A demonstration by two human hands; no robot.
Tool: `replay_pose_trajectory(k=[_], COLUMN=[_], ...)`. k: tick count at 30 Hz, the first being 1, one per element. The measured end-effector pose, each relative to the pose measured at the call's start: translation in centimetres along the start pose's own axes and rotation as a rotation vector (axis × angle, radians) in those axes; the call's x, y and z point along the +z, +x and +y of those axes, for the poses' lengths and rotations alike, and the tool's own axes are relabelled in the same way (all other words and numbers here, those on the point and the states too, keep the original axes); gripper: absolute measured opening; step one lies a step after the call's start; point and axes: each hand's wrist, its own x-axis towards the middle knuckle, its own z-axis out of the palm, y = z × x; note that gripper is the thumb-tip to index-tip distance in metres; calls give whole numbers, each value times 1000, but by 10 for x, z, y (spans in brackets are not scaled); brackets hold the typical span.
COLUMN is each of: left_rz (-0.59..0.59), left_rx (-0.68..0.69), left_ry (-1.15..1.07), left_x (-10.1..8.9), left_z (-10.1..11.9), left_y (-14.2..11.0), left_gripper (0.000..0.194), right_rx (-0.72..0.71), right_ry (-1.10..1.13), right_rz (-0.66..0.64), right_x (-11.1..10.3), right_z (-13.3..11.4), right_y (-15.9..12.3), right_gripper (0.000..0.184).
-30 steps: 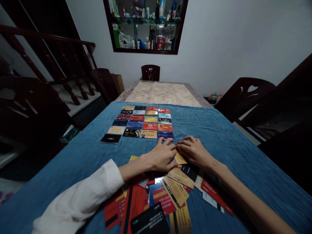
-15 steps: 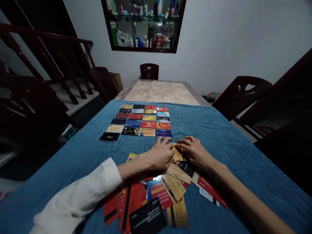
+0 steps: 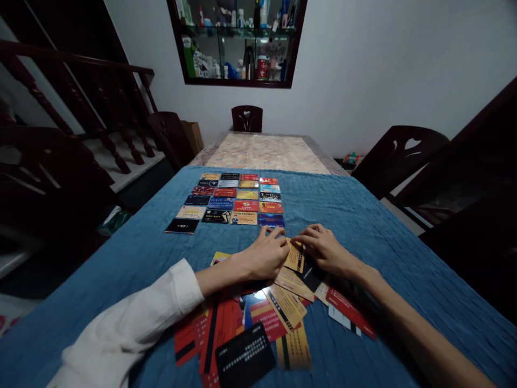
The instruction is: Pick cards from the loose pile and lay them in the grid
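A gold card (image 3: 295, 257) with a dark stripe lies between my two hands above the loose pile. My left hand (image 3: 264, 256) has bent fingers at the card's left edge; its thumb is hidden. At the card's upper right, my right hand (image 3: 326, 252) bends its fingers in, with fingertips on the card. Beneath my right hand is a black card (image 3: 312, 276), partly covered. Nearer to me the pile spreads out, with a gold striped card (image 3: 286, 307), a red card (image 3: 220, 328) and a black card with white print (image 3: 245, 357) among several others.
Beyond my hands, several cards are laid in rows, with a blue card (image 3: 271, 220) and a black card (image 3: 181, 226) at the near end. They lie on a blue cloth (image 3: 323, 199) over the table. Dark wooden chairs (image 3: 399, 156) stand around it.
The gold card between my hands has turned slightly and sits a little more upright. My right hand has shifted slightly left. The rows of cards look the same.
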Motion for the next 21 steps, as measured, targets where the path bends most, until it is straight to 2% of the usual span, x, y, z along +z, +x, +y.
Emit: replay_pose_trajectory(k=[5, 11, 21], left_rz=[34, 56, 59], left_rx=[-16, -29, -115], left_ry=[-17, -23, 28], left_x=[-2, -2, 2], left_z=[5, 12, 23], left_y=[0, 1, 3], left_gripper=[22, 51, 50], right_rx=[-7, -17, -34], right_ry=[40, 45, 29], right_rz=[-22, -37, -34], right_x=[-4, -6, -8], right_z=[0, 3, 2], right_y=[-1, -1, 0], right_gripper=[44, 38, 29])
